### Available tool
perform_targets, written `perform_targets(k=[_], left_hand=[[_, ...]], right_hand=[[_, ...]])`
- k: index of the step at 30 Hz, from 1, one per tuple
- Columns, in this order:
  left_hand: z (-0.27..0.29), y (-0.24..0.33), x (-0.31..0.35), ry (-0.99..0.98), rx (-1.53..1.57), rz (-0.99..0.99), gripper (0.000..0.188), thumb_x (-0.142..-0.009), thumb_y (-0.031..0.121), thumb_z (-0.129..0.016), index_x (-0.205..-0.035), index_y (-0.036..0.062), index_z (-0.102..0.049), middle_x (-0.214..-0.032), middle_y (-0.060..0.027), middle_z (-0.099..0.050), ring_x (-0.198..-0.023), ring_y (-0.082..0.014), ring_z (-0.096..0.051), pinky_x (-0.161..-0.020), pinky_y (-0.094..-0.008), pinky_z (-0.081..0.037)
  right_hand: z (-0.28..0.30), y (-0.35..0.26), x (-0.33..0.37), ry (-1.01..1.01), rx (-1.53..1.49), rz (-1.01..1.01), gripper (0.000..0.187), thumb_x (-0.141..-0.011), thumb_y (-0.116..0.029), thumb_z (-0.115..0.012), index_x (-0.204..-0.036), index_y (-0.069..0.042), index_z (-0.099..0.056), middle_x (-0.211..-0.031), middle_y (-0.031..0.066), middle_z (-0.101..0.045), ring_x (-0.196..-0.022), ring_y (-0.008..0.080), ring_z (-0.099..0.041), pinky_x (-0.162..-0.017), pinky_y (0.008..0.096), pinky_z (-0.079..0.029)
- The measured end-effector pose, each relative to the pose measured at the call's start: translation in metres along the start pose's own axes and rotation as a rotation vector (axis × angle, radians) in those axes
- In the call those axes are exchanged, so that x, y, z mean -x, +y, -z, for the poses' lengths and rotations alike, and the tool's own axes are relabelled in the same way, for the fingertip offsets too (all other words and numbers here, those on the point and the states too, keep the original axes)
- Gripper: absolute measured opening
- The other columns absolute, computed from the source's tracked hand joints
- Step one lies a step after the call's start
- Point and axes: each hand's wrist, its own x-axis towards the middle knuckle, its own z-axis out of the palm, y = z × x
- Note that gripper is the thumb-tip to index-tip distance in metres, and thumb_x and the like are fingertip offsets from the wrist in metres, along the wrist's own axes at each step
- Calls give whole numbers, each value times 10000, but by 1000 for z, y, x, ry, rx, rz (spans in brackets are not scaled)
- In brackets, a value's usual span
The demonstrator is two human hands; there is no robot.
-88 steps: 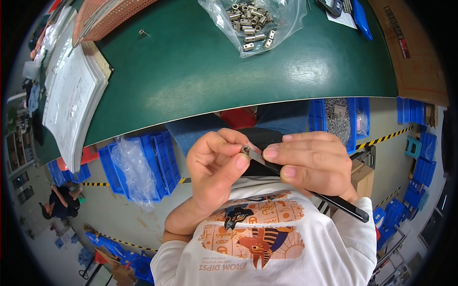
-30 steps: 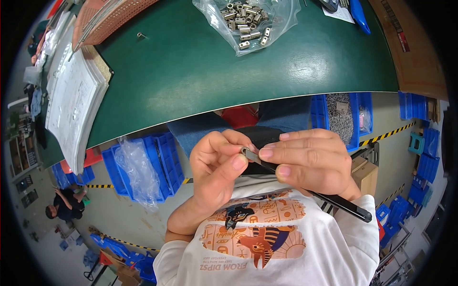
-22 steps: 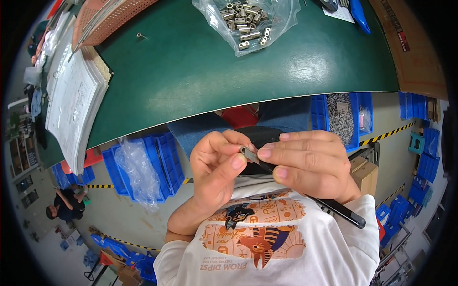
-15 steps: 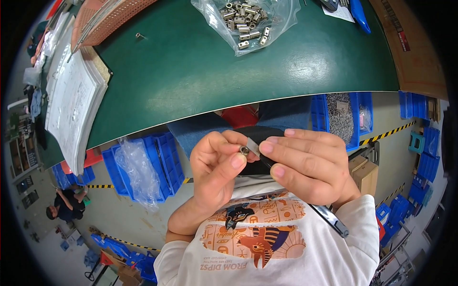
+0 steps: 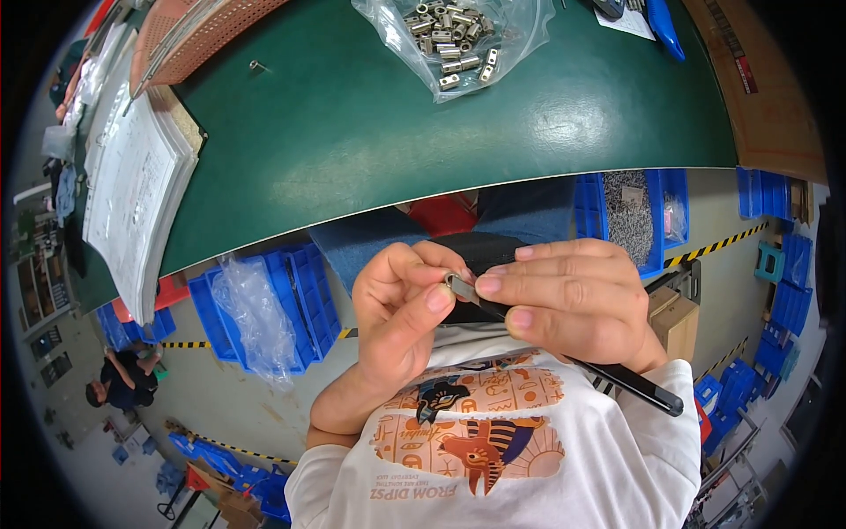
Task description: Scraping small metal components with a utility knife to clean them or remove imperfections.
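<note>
In front of my shirt, my left hand [image 5: 395, 309] pinches a small silver metal sleeve [image 5: 450, 280] between thumb and fingers. My right hand [image 5: 577, 304] grips a craft knife [image 5: 636, 386] with a long black handle that sticks out past the palm toward the lower right. Its flat grey blade [image 5: 464, 289] meets the open end of the sleeve; how far it reaches in, I cannot tell. On the green table [image 5: 352, 150], a clear plastic bag [image 5: 388, 44] lies open with many similar metal sleeves [image 5: 451, 40] in it.
One small metal piece [image 5: 258, 66] lies alone on the table. A stack of papers [image 5: 145, 194] and a pinkish perforated basket [image 5: 194, 40] are at the left. Blue bins [image 5: 308, 304] stand below the table edge. A cardboard box [image 5: 767, 97] is at the right; a person [image 5: 128, 379] is far left.
The craft knife has turned in my right hand: its handle end swung right and upward, and the blade tip came across onto the sleeve's opening. My left hand has barely moved.
</note>
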Motion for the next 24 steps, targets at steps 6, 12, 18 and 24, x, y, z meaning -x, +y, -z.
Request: perform_targets(k=[6, 12, 18, 24], left_hand=[[0, 0, 0, -3, -5, 0, 83, -771, 3, -551, -838, 23, -507, -906, -159, -543, -818, -153, -536, -739, -261, -425], [-3, 1, 0, -17, -14, -21, 82, -772, 5, -550, -835, 22, -501, -910, -163, -543, -811, -158, -539, -730, -270, -434], [-1, 0, 1, -1, -6, 1, 87, -769, 12, -557, -837, 20, -504, -913, -161, -544, -819, -162, -537, -733, -266, -424], [-1, 0, 1, -3, -16, -10, 86, -767, 18, -561, -835, 20, -507, -911, -161, -543, -820, -160, -534, -738, -263, -417]], right_hand=[[1, -1, 0, -39, 43, 8, 123, -662, -80, -640, -756, -39, -572, -826, 138, -638, -702, 192, -637, -631, 293, -523], [4, 0, -2, -61, 136, 48, 110, -655, -65, -631, -744, -37, -572, -827, 135, -639, -695, 192, -635, -620, 291, -524], [2, 0, 0, -5, -10, 4, 137, -661, -78, -657, -754, -41, -563, -827, 141, -639, -692, 183, -636, -631, 295, -526], [1, -1, -1, -4, -21, -3, 144, -665, -85, -659, -761, -43, -560, -824, 140, -640, -696, 184, -638, -633, 296, -525]])
